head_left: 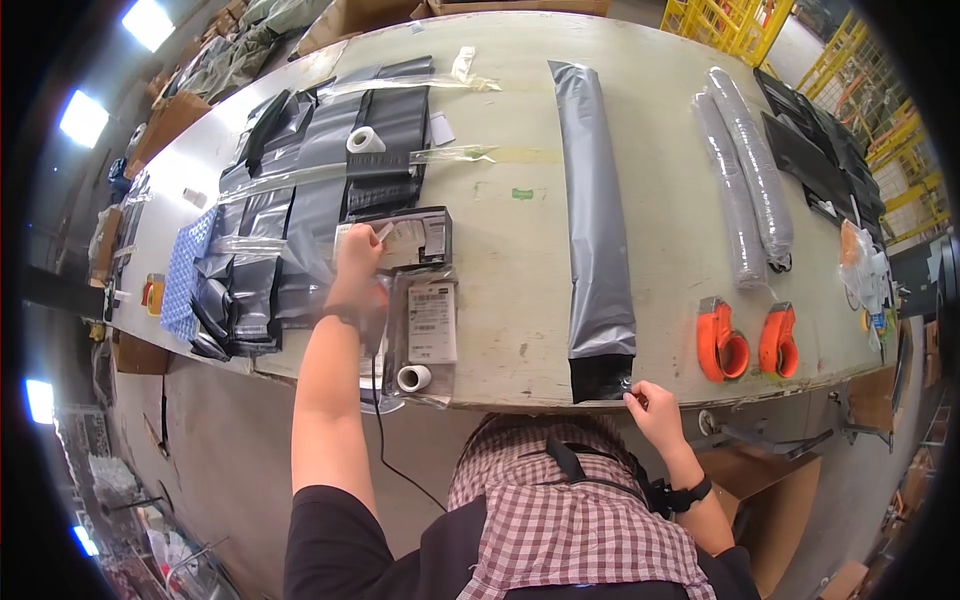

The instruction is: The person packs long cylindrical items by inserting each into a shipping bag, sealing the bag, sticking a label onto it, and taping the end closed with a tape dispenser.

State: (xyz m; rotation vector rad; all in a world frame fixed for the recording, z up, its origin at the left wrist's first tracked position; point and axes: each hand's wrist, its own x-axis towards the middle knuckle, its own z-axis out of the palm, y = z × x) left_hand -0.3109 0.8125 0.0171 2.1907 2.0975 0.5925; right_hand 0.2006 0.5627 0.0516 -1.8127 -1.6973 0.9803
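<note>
A long grey plastic mailing bag [598, 220] lies lengthwise on the table, filled out along its length, its black inner flap [600, 380] at the front edge. My right hand [652, 412] pinches the near right corner of that flap. Off to the left, my left hand [360, 255] is closed over a small black-edged box or tray of printed labels [410, 238]. A small white strip [384, 232] shows at its fingertips. Below it lies a clear-wrapped stack of shipping labels [432, 320], with a white roll [413, 378] at its near end.
Two orange tape dispensers [722, 340] stand at the front right. Two long grey wrapped rolls [740, 180] lie behind them. Black bags [830, 150] sit at the far right. Taped-down grey bags [320, 170] and a white roll [365, 140] cover the left. A cable [385, 450] hangs over the front edge.
</note>
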